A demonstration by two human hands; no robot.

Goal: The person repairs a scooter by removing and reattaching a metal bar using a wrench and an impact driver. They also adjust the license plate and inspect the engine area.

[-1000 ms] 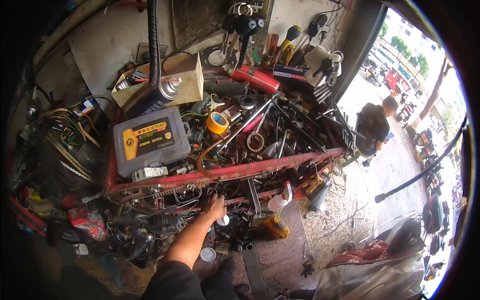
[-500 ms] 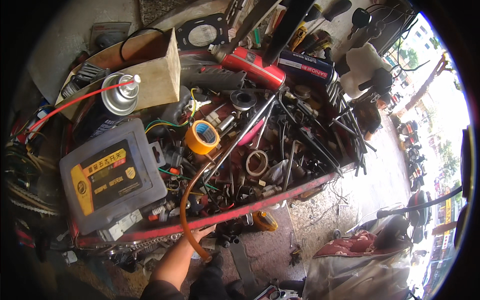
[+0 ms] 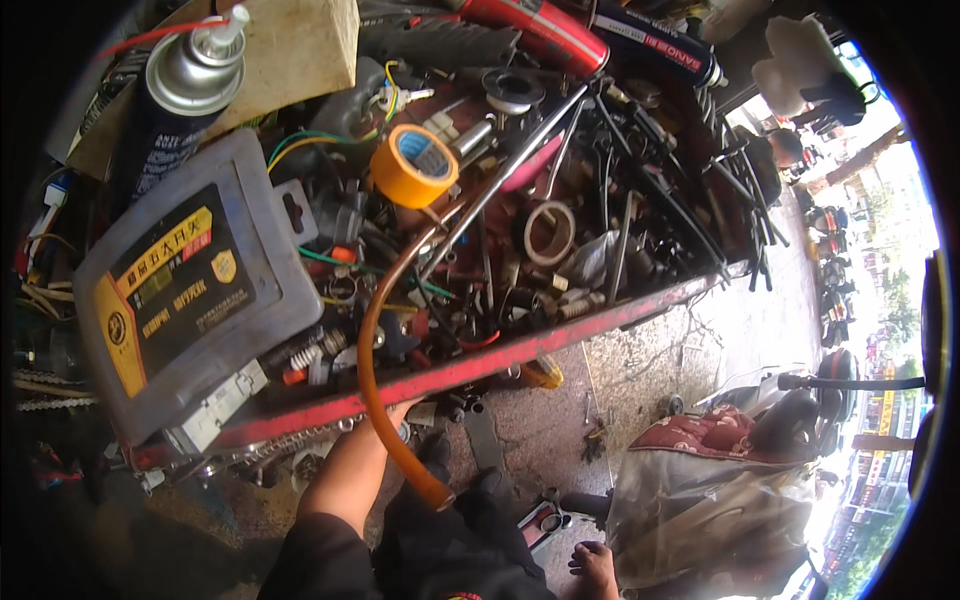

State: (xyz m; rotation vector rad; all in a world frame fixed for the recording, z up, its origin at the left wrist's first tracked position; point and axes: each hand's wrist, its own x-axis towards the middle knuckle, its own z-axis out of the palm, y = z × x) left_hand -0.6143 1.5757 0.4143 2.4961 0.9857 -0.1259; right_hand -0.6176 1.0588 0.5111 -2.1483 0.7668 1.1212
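Observation:
My left hand (image 3: 397, 416) reaches under the red rim (image 3: 480, 355) of a cluttered parts tray; its fingers are hidden there. An orange hose (image 3: 372, 365) hangs over the rim, just right of my left forearm. Low at the right, my right hand (image 3: 590, 563) has curled fingers, their contents too small to make out, near a metal part (image 3: 548, 518) below. In the tray lie yellow tape (image 3: 413, 163), a metal ring (image 3: 548, 232), a spool (image 3: 508, 90), long rods and wires, beside a grey plastic case (image 3: 195, 290).
An aerosol can (image 3: 190, 80), beige box (image 3: 305, 45) and red canister (image 3: 535, 30) crowd the tray's back. At right, a red patterned cushion (image 3: 690, 430) lies on a plastic sheet (image 3: 700, 520); parked scooters (image 3: 830, 260) line the pavement outside.
The view has moved closer over the tray and tilted down. My left arm stays reached toward the tray's underside, its hand now mostly hidden. My right hand has appeared at the lower right.

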